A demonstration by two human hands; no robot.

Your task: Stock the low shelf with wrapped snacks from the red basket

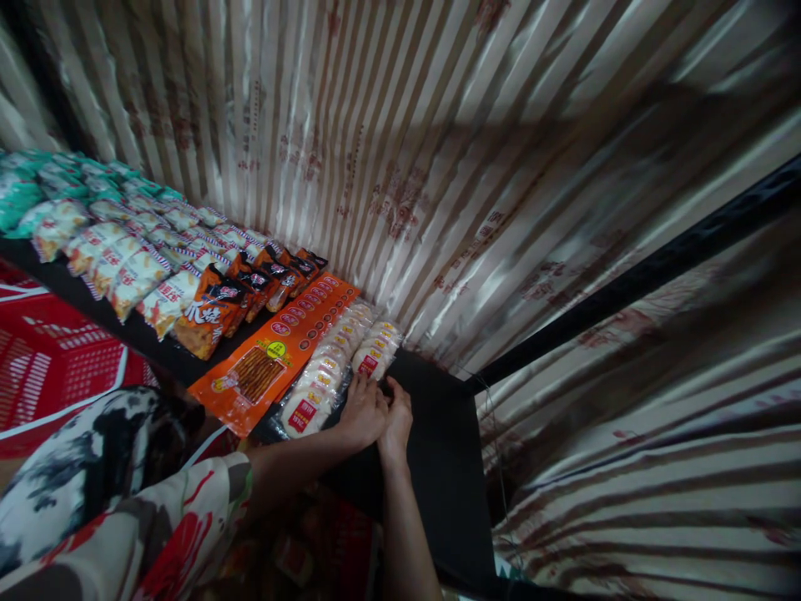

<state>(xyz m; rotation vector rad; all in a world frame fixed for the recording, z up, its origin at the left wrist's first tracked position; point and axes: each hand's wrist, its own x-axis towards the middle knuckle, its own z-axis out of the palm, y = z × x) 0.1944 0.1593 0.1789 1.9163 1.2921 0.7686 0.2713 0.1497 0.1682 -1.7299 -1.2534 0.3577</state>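
- Short row of cracker packets (379, 344): located on the black shelf (441, 467), directly ahead of the fingers, just right of the long row of cracker packets (329, 366).
- Handling, as judged: each packet was taken to be light, with thin, slippery film and brittle contents; squeezing across the middle was thought likely to crack the rounds. Hold was considered best taken by the film edges, or by both sides of the row together.
- Appearance: clear glossy wrappers, pale round crackers within, a red label panel and a small yellow mark on each; packets leaned overlapping, one behind another, toward the curtain (400, 125).
- Left hand (365, 411): back turned upward, fingers partly bent and brought to the near end of the short row; whether a packet was gripped could not be told.
- Right hand (398, 417): set close against the left, fingers curled inward; its grip could not be told, the fingertips being partly hidden.
- Neighbouring stock: an orange stick-snack packet (259, 367) was laid flat left of the long row; beyond it were ranged orange-and-black snack bags (213, 313), white snack bags (138, 271) and green bags (16, 200).
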